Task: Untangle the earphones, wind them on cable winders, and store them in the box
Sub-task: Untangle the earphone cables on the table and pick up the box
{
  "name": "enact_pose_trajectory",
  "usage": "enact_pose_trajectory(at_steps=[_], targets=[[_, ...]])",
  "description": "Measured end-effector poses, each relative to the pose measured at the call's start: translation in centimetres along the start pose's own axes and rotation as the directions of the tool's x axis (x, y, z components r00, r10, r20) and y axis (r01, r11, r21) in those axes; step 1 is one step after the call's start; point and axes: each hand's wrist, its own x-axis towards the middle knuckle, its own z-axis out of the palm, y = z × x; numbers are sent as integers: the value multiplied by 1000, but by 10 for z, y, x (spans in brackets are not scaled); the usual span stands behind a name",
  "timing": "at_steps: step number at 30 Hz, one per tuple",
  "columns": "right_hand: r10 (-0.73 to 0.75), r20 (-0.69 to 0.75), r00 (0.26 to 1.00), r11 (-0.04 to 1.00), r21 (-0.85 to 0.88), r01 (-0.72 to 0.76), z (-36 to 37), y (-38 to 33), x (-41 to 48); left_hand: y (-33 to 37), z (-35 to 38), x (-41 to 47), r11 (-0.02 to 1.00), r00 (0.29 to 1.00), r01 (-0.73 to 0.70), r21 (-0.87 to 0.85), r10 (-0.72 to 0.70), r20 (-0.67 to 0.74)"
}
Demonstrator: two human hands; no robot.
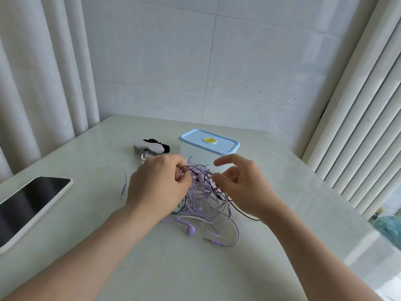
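Head view: on the table, the left hand grips the top of the tangled earphones, the right hand pinches their right-side strands, the lidded box stands just beyond, and the winders lie far left.

Before you, one table carries one lidded box, one phone, one pile of cable winders (they overlap, so their number cannot be told) and one tangle of earphones. The tangle shows cords in three colours, one free earbud and two jacks: left plug, near plug. Your hands number two: left hand, right hand.
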Motion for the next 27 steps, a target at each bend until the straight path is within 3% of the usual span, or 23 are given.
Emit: enact_pose_trajectory(at_steps=[7, 13, 19, 27], targets=[[26, 186, 982, 996, -89, -10, -2, -1, -6, -3, 0, 2, 999, 991, -12, -46, 5, -134], [-4, 169, 986, 983, -178, 34, -3, 5, -4, -12, 6, 6, 993, 985, -94, -68, 83, -150], [61, 227, 972, 979, -204, -14, -5, 5, -2, -13, 11, 9, 984, 984, -21, -180, -12, -177], [92, 369, 925, 988, 81, -131, -14, -3, -10, -3, 5, 10, 920, 967, 129, -370, -200, -160]])
